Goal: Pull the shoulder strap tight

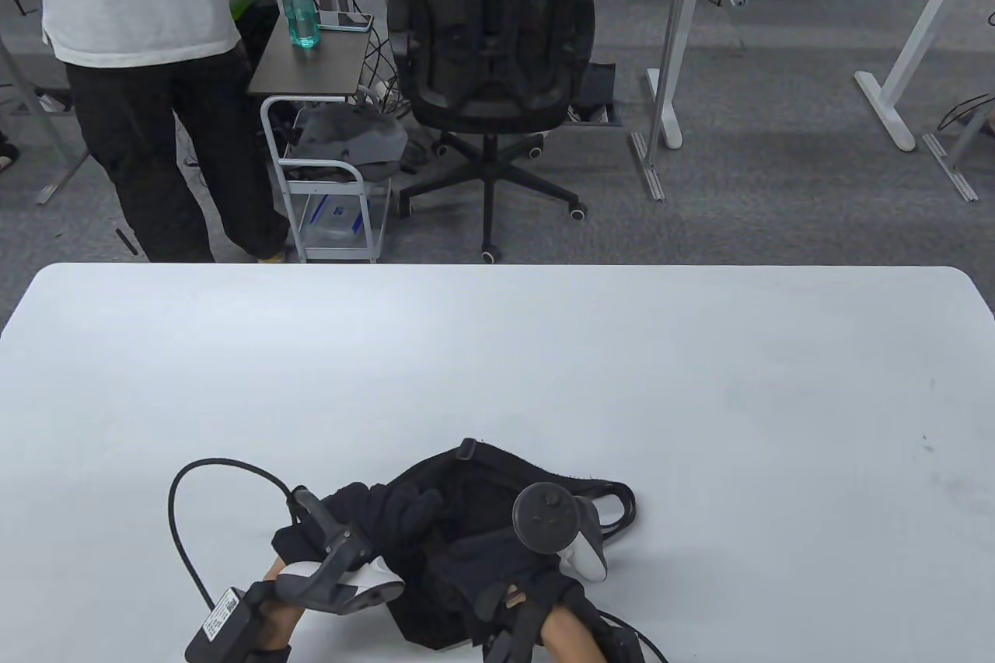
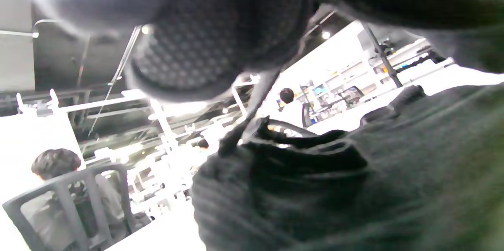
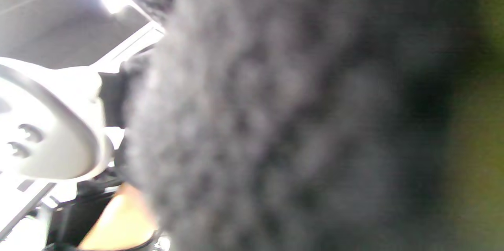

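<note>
A black bag [image 1: 474, 484] lies crumpled at the table's near edge, a small buckle [image 1: 466, 449] at its far rim. A thin shoulder strap [image 1: 624, 511] loops out on its right side. My left hand [image 1: 389, 511] lies on the bag's left part, gloved fingers [image 1: 420, 504] over the fabric. In the left wrist view a fingertip [image 2: 197, 46] hangs above the dark fabric [image 2: 315, 188], and a thin strap [image 2: 254, 103] runs between them. My right hand [image 1: 513, 577] rests on the bag's near part under its tracker [image 1: 552, 523]. Its grip is hidden; the right wrist view shows only blurred dark fabric [image 3: 295, 125].
A black cable [image 1: 186, 492] loops on the white table [image 1: 497, 368] left of my left hand. Beyond the far edge stand an office chair [image 1: 490, 57], a small cart [image 1: 326, 173] and a person [image 1: 148, 72].
</note>
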`<move>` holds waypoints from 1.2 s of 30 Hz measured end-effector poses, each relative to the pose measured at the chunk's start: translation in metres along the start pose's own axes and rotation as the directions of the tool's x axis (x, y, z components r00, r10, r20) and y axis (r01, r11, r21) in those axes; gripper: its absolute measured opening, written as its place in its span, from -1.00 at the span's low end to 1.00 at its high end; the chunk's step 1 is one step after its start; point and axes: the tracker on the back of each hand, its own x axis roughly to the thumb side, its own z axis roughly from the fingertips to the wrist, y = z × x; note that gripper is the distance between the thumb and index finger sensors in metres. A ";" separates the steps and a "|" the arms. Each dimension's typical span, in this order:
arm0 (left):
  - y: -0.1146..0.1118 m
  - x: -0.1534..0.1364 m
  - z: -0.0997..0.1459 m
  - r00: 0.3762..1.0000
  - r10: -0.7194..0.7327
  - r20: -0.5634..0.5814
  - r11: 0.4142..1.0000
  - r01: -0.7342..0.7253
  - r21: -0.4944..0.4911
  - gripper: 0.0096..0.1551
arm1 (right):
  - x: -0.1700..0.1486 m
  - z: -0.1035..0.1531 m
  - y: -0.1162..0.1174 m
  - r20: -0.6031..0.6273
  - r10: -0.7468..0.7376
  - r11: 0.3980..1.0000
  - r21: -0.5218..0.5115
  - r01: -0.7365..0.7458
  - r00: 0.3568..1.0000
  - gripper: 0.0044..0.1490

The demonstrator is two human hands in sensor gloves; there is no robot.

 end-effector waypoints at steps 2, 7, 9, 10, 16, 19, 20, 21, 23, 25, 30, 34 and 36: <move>0.001 0.003 -0.001 1.000 0.000 0.016 1.000 0.000 0.007 -0.25 | -0.002 0.001 -0.002 -0.013 0.002 1.000 -0.019 -0.002 1.000 -0.42; 0.007 0.012 -0.003 0.999 0.033 0.043 0.998 -0.035 0.048 -0.25 | -0.004 0.000 -0.003 -0.008 -0.019 0.999 -0.050 0.019 1.000 -0.29; 0.009 0.016 -0.003 0.997 0.039 0.064 0.997 -0.043 0.065 -0.25 | -0.005 0.000 -0.001 -0.003 -0.034 0.999 -0.038 0.034 0.999 -0.29; 0.009 0.018 -0.004 0.997 0.043 0.067 0.997 -0.048 0.067 -0.24 | -0.005 0.000 -0.001 -0.002 -0.038 0.999 -0.039 0.037 0.999 -0.33; 0.005 0.020 -0.004 0.996 0.047 0.081 0.997 -0.051 0.051 -0.25 | -0.003 -0.002 -0.001 0.006 -0.042 0.999 -0.026 0.042 0.999 -0.49; 0.000 0.014 -0.003 0.997 0.045 0.069 0.998 -0.048 0.045 -0.24 | -0.001 -0.002 0.001 0.015 -0.041 0.999 -0.022 0.041 0.999 -0.49; -0.002 0.012 -0.003 0.997 0.046 0.060 0.998 -0.048 0.039 -0.24 | 0.000 -0.003 0.001 0.017 -0.038 0.999 -0.030 0.038 0.999 -0.49; -0.004 0.009 -0.003 0.997 0.052 0.053 0.998 -0.054 0.035 -0.24 | 0.001 -0.003 0.001 0.018 -0.032 0.999 -0.032 0.032 0.999 -0.49; -0.007 0.004 -0.004 0.999 0.044 0.032 0.999 -0.045 0.020 -0.24 | 0.000 -0.003 0.002 0.016 -0.030 0.999 -0.027 0.030 0.999 -0.49; -0.010 -0.003 -0.002 1.000 0.031 0.000 1.000 -0.031 -0.006 -0.24 | -0.001 -0.002 0.002 0.013 -0.031 0.999 -0.017 0.031 0.999 -0.49; -0.006 -0.001 -0.002 1.000 0.005 0.000 1.000 -0.005 -0.023 -0.24 | -0.001 -0.003 0.004 0.004 -0.002 1.000 -0.010 0.002 1.000 -0.49; -0.002 0.002 -0.002 1.000 -0.012 0.014 1.000 0.012 -0.016 -0.25 | 0.000 0.000 0.002 0.008 0.125 0.991 -0.058 -0.124 0.992 -0.34; -0.001 0.003 -0.002 1.000 0.023 0.006 1.000 -0.023 -0.001 -0.25 | 0.000 -0.001 0.001 0.005 0.120 0.989 -0.090 -0.119 0.993 -0.28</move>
